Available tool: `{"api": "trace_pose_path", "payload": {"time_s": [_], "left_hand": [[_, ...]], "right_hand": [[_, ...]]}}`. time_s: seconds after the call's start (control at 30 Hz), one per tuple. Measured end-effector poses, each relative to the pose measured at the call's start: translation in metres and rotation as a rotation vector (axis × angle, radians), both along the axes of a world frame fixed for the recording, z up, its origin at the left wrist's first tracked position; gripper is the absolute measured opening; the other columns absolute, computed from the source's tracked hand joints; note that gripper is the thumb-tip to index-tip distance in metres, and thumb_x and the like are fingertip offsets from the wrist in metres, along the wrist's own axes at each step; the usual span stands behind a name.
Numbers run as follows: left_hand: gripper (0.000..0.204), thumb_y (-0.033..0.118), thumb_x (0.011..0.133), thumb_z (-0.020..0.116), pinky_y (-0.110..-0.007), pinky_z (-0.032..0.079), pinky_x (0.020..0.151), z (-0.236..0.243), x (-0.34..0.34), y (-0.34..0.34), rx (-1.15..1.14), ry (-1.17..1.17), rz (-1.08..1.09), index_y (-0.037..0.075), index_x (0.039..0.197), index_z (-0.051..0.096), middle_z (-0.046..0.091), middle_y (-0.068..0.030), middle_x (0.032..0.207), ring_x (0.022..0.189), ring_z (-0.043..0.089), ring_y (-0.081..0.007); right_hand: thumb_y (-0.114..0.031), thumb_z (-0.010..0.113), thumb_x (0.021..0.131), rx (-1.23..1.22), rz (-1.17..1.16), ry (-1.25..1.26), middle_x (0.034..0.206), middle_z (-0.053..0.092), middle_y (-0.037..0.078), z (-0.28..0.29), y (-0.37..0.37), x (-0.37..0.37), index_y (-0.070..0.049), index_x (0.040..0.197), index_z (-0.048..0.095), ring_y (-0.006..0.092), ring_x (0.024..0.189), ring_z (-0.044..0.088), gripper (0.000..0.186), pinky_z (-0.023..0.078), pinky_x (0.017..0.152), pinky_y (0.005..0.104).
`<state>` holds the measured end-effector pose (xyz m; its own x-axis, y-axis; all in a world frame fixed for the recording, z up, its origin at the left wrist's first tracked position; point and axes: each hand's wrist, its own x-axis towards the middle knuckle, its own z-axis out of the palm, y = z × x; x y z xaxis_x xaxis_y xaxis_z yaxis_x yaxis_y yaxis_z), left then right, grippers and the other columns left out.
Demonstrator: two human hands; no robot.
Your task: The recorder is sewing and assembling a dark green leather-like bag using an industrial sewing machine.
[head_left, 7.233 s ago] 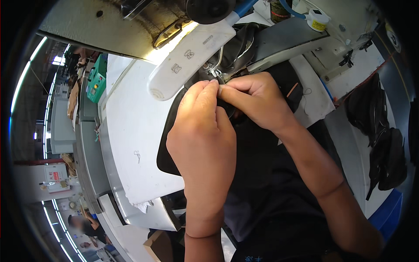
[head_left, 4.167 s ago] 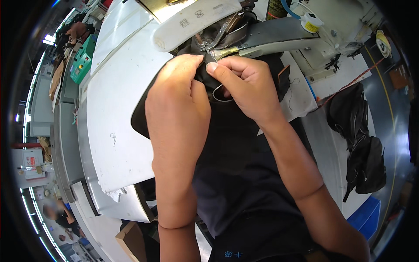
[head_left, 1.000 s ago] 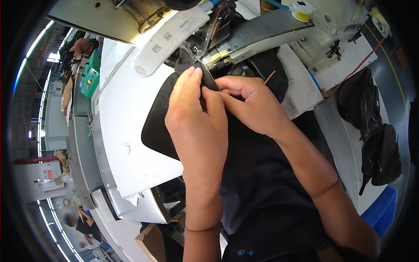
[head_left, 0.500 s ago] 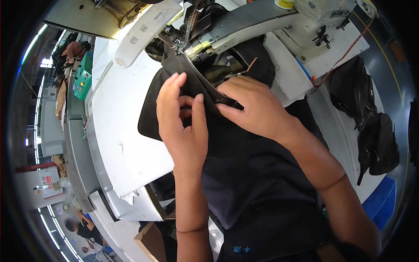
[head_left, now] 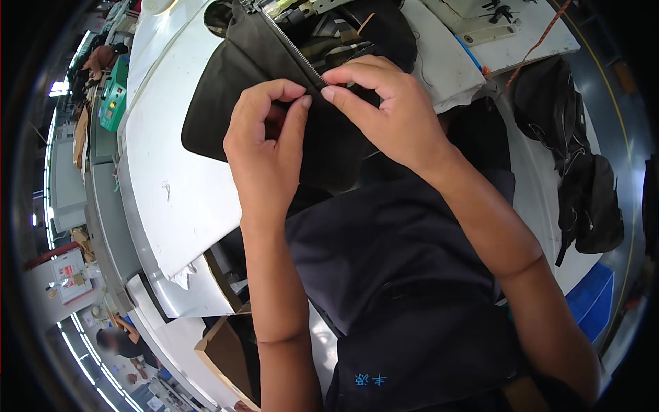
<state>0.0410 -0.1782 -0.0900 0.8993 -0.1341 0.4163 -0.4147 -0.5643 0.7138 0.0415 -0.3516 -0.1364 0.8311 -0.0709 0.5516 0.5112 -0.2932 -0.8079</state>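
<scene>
the right hand [head_left: 395, 113] pinches the metal zipper [head_left: 299, 55] on dark fabric [head_left: 230, 82]. just left of that grip, the left hand [head_left: 264, 137] is narrow; its hold i cannot tell.

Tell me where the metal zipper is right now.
In the head view, the metal zipper slants along the dark cloth, up and slightly left of centre, its visible lower end at the right hand.

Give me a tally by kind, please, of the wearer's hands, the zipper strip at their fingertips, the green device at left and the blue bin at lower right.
Hands: 2 (left hand, right hand)
Zipper strip: 1
Green device: 1
Blue bin: 1
Total: 5
</scene>
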Motion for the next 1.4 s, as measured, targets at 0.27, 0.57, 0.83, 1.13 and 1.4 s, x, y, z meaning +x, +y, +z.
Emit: {"api": "trace_pose_path", "payload": {"time_s": [0.27,0.57,0.83,1.13,1.4], "left_hand": [[0.012,-0.001,0.096,0.073,-0.019,0.048,0.074,-0.001,0.002,0.007,-0.079,0.114,-0.048,-0.001,0.108,0.071,0.068,0.0028,0.092,0.08,0.06,-0.0028],[0.009,0.0,0.091,0.075,-0.022,0.047,0.066,0.013,0.014,0.013,-0.081,0.146,-0.094,0.002,0.1,0.073,0.069,0.0006,0.09,0.073,0.057,-0.0056],[0.026,-0.001,0.085,0.076,-0.024,0.048,0.071,0.085,0.044,0.004,0.563,-0.132,-0.428,0.003,0.11,0.071,0.068,-0.0005,0.104,0.082,0.058,-0.0079],[0.02,0.012,0.092,0.072,-0.03,0.056,0.071,0.142,0.077,-0.036,1.023,0.586,-0.596,0.0,0.107,0.077,0.077,-0.0101,0.089,0.077,0.071,-0.0141],[0.018,0.012,0.09,0.072,-0.029,0.055,0.069,0.136,0.068,-0.049,1.14,0.489,-0.518,0.001,0.104,0.077,0.077,-0.0092,0.085,0.076,0.07,-0.0139]], "right_hand": [[-0.024,0.074,0.093,0.242,0.045,0.23,0.102,0.077,0.01,0.002,0.013,-0.013,-0.003,0.107,0.078,0.024,0.102,0.065,0.026,0.052,0.082,0.0345],[-0.025,0.077,0.089,0.223,-0.005,0.25,0.1,0.077,0.011,0.004,0.017,-0.012,-0.003,0.106,0.078,0.0231,0.094,0.065,0.028,0.051,0.075,0.0345],[-0.024,0.077,0.089,0.195,-0.032,0.178,0.084,0.074,0.013,0.007,0.016,-0.012,-0.001,0.103,0.078,0.0214,0.079,0.063,0.026,0.049,0.07,0.0345],[-0.021,0.082,0.086,0.087,-0.118,-0.045,0.088,0.074,0.011,-0.007,0.024,-0.006,-0.002,0.099,0.076,0.0266,0.083,0.065,0.024,0.051,0.076,0.0388],[-0.022,0.085,0.082,-0.021,-0.257,-0.234,0.092,0.075,0.005,-0.03,0.029,-0.002,-0.006,0.095,0.077,0.0272,0.086,0.065,0.022,0.048,0.079,0.0387]]}}
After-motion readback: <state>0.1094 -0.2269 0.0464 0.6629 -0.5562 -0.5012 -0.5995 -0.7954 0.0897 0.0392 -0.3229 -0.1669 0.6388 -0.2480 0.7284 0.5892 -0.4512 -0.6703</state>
